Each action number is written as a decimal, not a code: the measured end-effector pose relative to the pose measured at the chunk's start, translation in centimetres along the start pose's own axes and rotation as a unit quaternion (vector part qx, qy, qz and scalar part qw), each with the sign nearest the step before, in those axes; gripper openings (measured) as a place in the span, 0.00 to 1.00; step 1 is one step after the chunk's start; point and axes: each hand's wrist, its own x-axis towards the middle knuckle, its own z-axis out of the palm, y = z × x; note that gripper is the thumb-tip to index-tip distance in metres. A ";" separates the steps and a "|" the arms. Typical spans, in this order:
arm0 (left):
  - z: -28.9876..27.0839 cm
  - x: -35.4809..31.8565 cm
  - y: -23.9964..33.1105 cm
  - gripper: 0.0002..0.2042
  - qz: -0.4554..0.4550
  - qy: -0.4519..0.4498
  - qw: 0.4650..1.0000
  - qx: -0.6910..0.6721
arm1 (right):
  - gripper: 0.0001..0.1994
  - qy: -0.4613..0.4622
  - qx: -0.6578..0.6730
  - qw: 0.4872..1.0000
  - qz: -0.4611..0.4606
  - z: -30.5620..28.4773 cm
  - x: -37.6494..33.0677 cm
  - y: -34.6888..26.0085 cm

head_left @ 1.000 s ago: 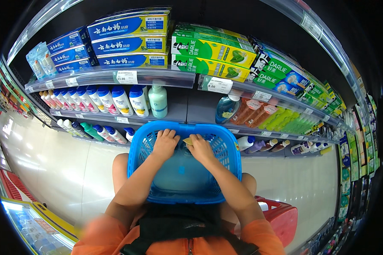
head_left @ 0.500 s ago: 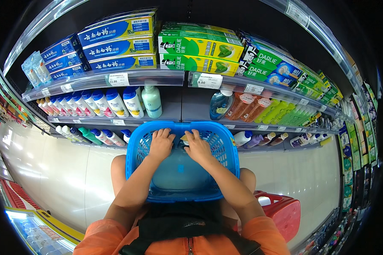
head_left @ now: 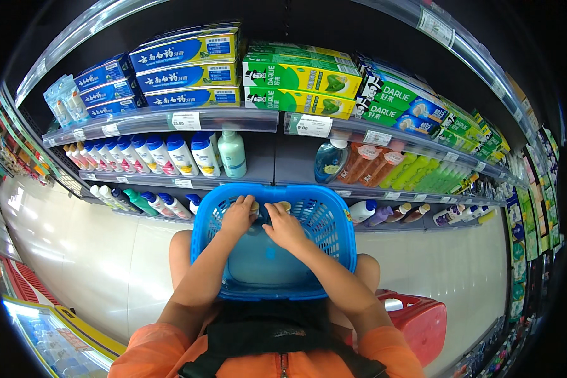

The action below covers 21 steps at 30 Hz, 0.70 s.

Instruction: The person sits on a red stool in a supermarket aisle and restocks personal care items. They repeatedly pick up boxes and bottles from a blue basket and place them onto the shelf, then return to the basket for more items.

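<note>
Head view: blue basket point(head_left: 334, 252) resting on the lap, at 6 o'clock from the shelves point(head_left: 258, 120). Left hand point(head_left: 238, 217) and right hand point(head_left: 285, 228) both deep inside, near the far wall at 12 o'clock, fingers curled around small things with pale round tops point(head_left: 284, 205); cannot tell exactly what, nor how firm the hold is. Probably small bottles: light, stiff, smooth plastic, maybe slippery, so better taken around the body than by the cap. Basket itself looks light, stiff, with open lattice walls; best grip likely at the rim. Basket floor otherwise bare and pale. Red basket point(head_left: 422, 321) on the floor at 4 o'clock, content hidden. Shelves full of boxes and bottles.
</note>
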 end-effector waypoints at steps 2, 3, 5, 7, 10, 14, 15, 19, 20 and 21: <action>-0.3 0.1 0.0 0.21 -0.003 -0.016 1.000 -0.025 | 0.32 0.000 0.007 1.000 -0.010 0.9 0.1 -0.2; -0.6 0.2 -0.1 0.21 -0.008 -0.029 0.999 -0.023 | 0.33 -0.003 0.021 1.000 -0.010 1.5 0.2 -0.2; -1.3 0.2 -0.2 0.21 -0.004 -0.050 0.999 -0.010 | 0.34 -0.001 0.026 1.000 -0.009 1.7 0.1 -0.6; -2.2 0.0 -0.5 0.22 0.012 -0.064 0.998 0.014 | 0.36 -0.006 0.029 1.000 -0.006 2.2 0.2 -0.6; -5.4 -1.0 2.2 0.21 0.032 -0.072 0.997 -0.015 | 0.39 -0.013 0.037 0.999 0.021 0.7 -0.6 -0.4; -11.0 -1.7 6.9 0.20 0.079 -0.038 0.996 -0.020 | 0.48 -0.018 0.037 0.999 0.015 -0.6 -0.8 -1.9; -12.8 -1.7 8.1 0.21 0.082 -0.027 0.996 -0.017 | 0.48 -0.020 0.130 0.990 0.045 -1.6 -0.4 -2.8; -17.2 -2.2 11.7 0.24 0.104 0.073 0.989 -0.070 | 0.39 0.131 0.174 0.976 -0.014 -5.8 1.3 -5.4; -17.7 -1.9 12.1 0.25 0.121 0.115 0.981 -0.096 | 0.38 0.161 0.165 0.972 -0.039 -6.8 2.3 -5.3; -17.9 -1.5 11.8 0.29 0.120 0.109 0.976 -0.147 | 0.37 0.191 0.156 0.967 -0.064 -7.8 3.2 -5.1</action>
